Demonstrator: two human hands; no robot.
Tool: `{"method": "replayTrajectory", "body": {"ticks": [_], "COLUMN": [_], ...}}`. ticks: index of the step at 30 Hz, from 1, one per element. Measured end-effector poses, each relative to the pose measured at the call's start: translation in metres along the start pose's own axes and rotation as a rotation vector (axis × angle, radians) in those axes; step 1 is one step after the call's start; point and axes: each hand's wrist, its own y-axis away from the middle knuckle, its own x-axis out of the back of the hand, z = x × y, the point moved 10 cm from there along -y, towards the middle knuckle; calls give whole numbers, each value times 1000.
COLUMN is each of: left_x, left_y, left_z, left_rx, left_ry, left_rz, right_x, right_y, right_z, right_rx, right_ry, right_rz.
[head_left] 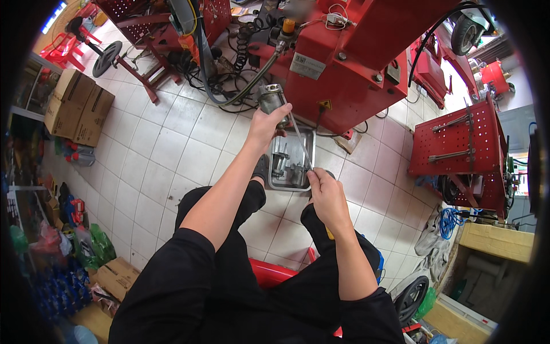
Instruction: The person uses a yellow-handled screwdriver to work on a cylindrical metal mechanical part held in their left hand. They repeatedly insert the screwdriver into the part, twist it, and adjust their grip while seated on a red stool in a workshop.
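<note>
My left hand point(264, 127) is closed around a grey metal cylindrical part point(269, 102) with a flat, squarish end, held above the floor. In my right hand point(328, 194) is the near end of a long thin metal rod-like tool point(299, 135). Its far end reaches up beside the cylindrical part and my left fingers; whether it touches the part, I cannot tell. Below both hands, a shallow metal tray point(289, 188) rests on the tiles. Inside it are a shaft-like metal part point(280, 161) and other small metal pieces point(298, 174).
A large red machine point(344, 94) stands just ahead, with hoses and cables point(229, 94) beside it. At the right is a red perforated tool cart point(452, 149) with wrenches. Cardboard boxes point(78, 109) stand at the left. A red seat point(272, 272) shows between my legs.
</note>
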Motion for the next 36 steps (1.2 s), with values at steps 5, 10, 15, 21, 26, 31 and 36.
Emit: {"method": "replayTrajectory", "body": {"ticks": [5, 10, 15, 21, 26, 31, 36], "left_x": [0, 3, 18, 1, -29, -60, -89], "left_y": [1, -2, -9, -4, 12, 26, 52], "left_z": [1, -2, -5, -17, -18, -44, -26], "left_rx": [-6, 15, 40, 169, 203, -55, -264], "left_ry": [11, 91, 307, 599, 502, -373, -810], "left_rz": [0, 36, 28, -136, -341, -370, -420], "right_x": [-4, -7, 7, 8, 4, 22, 29], "right_y": [-1, -6, -8, -15, -25, -28, -25], "right_z": [5, 14, 8, 26, 34, 28, 40], "right_rx": [-53, -62, 20, -133, -35, -26, -75], "right_ry": [-115, -119, -20, -299, -713, -820, -963], "right_rz": [-72, -79, -98, -178, -95, 79, 133]}}
